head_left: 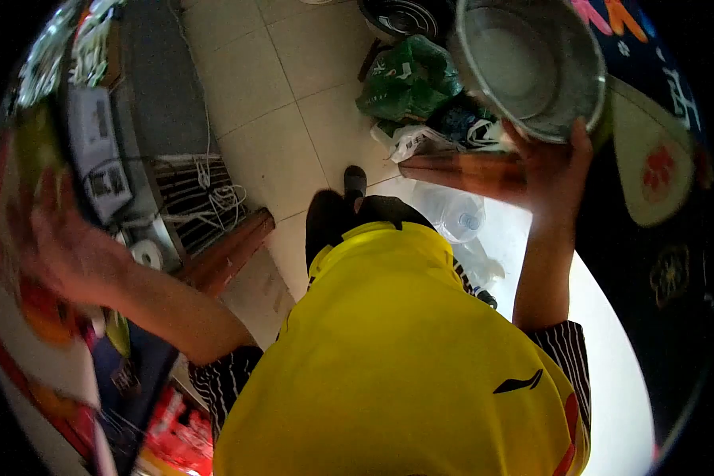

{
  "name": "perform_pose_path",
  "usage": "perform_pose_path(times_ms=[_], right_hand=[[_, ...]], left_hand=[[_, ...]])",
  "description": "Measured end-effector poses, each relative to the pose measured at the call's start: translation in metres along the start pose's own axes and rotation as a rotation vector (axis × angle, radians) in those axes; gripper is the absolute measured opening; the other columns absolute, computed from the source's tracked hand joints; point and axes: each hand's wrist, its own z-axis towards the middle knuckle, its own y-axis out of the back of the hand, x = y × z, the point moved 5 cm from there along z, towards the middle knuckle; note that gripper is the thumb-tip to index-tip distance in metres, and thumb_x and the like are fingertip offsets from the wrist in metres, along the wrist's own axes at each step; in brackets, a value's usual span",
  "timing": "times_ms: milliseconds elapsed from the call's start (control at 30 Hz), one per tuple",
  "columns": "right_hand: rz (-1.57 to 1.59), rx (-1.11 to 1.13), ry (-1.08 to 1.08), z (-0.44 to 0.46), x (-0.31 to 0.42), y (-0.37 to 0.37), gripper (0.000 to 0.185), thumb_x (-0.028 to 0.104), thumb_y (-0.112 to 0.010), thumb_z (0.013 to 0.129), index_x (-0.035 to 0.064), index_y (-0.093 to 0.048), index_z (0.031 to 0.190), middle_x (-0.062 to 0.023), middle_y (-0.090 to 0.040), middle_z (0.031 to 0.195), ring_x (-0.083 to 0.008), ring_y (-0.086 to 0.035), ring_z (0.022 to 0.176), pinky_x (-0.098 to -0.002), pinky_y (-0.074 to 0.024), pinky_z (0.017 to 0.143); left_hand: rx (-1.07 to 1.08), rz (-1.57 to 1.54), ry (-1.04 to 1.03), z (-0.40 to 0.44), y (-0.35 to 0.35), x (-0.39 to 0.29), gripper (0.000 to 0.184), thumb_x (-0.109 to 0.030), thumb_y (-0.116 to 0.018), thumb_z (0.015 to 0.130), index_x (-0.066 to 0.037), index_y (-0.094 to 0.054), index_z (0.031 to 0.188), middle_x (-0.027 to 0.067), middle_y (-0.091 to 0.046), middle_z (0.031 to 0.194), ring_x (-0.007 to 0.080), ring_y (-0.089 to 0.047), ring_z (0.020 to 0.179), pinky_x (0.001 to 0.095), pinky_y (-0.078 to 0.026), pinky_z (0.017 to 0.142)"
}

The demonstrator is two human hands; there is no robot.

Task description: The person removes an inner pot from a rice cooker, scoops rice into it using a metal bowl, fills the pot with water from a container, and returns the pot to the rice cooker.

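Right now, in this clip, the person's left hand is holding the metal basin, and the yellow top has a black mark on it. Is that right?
Not quite: the head view shows the right hand holding the metal basin, not the left. The yellow top does have a black mark on it.

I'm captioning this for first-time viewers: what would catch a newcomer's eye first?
Probably the bright yellow top, filling the lower middle. Next, at upper right, comes the metal bowl, its rim held by the right hand, with a green plastic bag to the left of it. The left hand is blurred at far left.
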Motion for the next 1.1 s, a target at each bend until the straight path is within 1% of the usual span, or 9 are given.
perform_pose_path(times_ms=[67, 133, 233, 367, 500, 667, 900, 1033, 1100], right_hand=[[-0.118, -0.132, 0.129, 0.044, 0.004, 0.004, 0.066, 0.039, -0.064, 0.092, 0.0025, -0.040, 0.141, -0.0145, -0.056, 0.132, -0.0270, -0.059, 0.118, -0.0398, -0.0536, 0.096], [-0.214, -0.200, 0.148, 0.077, 0.008, -0.016, 0.064, 0.037, -0.064, 0.092, 0.0057, -0.040, 0.142, -0.0138, -0.053, 0.135, -0.0247, -0.057, 0.119, -0.0385, -0.0523, 0.095], [-0.365, -0.282, 0.069, 0.144, -0.035, -0.008, 0.064, 0.038, -0.065, 0.092, 0.0103, -0.040, 0.144, -0.0135, -0.050, 0.138, -0.0259, -0.053, 0.123, -0.0400, -0.0499, 0.096], [-0.355, -0.533, -0.285, 0.208, -0.116, 0.000, 0.070, 0.045, -0.064, 0.091, 0.0098, -0.038, 0.146, -0.0148, -0.048, 0.139, -0.0284, -0.052, 0.121, -0.0419, -0.0509, 0.094], [-0.192, -0.679, -0.586, 0.241, -0.205, 0.026, 0.078, 0.054, -0.063, 0.089, 0.0094, -0.037, 0.147, -0.0164, -0.046, 0.138, -0.0285, -0.053, 0.117, -0.0423, -0.0539, 0.090], [-0.091, -0.856, -0.839, 0.292, -0.270, 0.046, 0.105, 0.067, -0.071, 0.077, 0.0080, -0.026, 0.152, -0.0237, -0.044, 0.133, -0.0371, -0.053, 0.117, -0.0505, -0.0540, 0.092], [-0.028, -0.830, -1.084, 0.328, -0.331, 0.069, 0.106, 0.069, -0.072, 0.074, 0.0001, -0.034, 0.144, -0.0205, -0.051, 0.123, -0.0354, -0.058, 0.109, -0.0528, -0.0549, 0.090], [0.113, -0.766, -1.050, 0.372, -0.379, 0.059, 0.089, 0.068, -0.073, 0.073, 0.0139, -0.047, 0.139, -0.0139, -0.048, 0.135, -0.0350, -0.053, 0.116, -0.0579, -0.0498, 0.092], [0.118, -0.741, -1.015, 0.395, -0.394, 0.044, 0.082, 0.063, -0.074, 0.075, 0.0156, -0.049, 0.138, -0.0107, -0.051, 0.136, -0.0340, -0.052, 0.119, -0.0602, -0.0463, 0.094]], left_hand=[[-0.126, 0.084, -0.053, 0.008, -0.010, 0.030, 0.036, -0.009, -0.052, 0.097, 0.005, -0.050, 0.131, 0.0218, -0.059, 0.124, 0.0328, -0.063, 0.109, 0.0452, -0.053, 0.093], [-0.148, 0.007, 0.204, 0.023, -0.013, 0.118, 0.028, -0.009, -0.056, 0.096, 0.003, -0.057, 0.121, 0.0143, -0.063, 0.115, 0.0274, -0.064, 0.104, 0.0417, -0.052, 0.093], [0.263, 0.152, 0.526, -0.003, -0.155, 0.229, 0.023, -0.010, -0.064, 0.094, -0.005, -0.063, 0.116, 0.0084, -0.066, 0.111, 0.0192, -0.062, 0.101, 0.0341, -0.050, 0.091], [1.140, 0.128, 0.776, -0.101, -0.353, 0.358, 0.034, -0.016, -0.065, 0.092, -0.008, -0.062, 0.124, 0.0110, -0.066, 0.113, 0.0219, -0.065, 0.101, 0.0350, -0.052, 0.088], [1.784, 0.168, -0.052, -0.199, -0.477, 0.398, 0.056, -0.020, -0.065, 0.086, -0.005, -0.045, 0.136, 0.0203, -0.048, 0.137, 0.0330, -0.068, 0.096, 0.0459, -0.057, 0.081], [2.263, 0.260, -0.195, -0.279, -0.573, 0.465, 0.053, -0.021, -0.064, 0.085, -0.002, -0.050, 0.132, 0.0198, -0.065, 0.117, 0.0347, -0.070, 0.087, 0.0459, -0.058, 0.072], [2.352, 0.408, -0.174, -0.256, -0.582, 0.512, 0.045, -0.036, -0.055, 0.096, -0.003, -0.068, 0.069, 0.0144, -0.068, 0.086, 0.0324, -0.068, 0.070, 0.0442, -0.057, 0.070], [1.832, 0.185, -0.374, -0.245, -0.557, 0.532, 0.032, -0.030, -0.060, 0.091, -0.006, -0.063, 0.069, 0.0133, -0.063, 0.075, 0.0301, -0.064, 0.064, 0.0438, -0.056, 0.061], [1.906, 0.276, -0.378, -0.245, -0.562, 0.527, 0.024, -0.026, -0.062, 0.089, -0.006, -0.064, 0.075, 0.0125, -0.064, 0.077, 0.0294, -0.065, 0.068, 0.0420, -0.056, 0.061]])
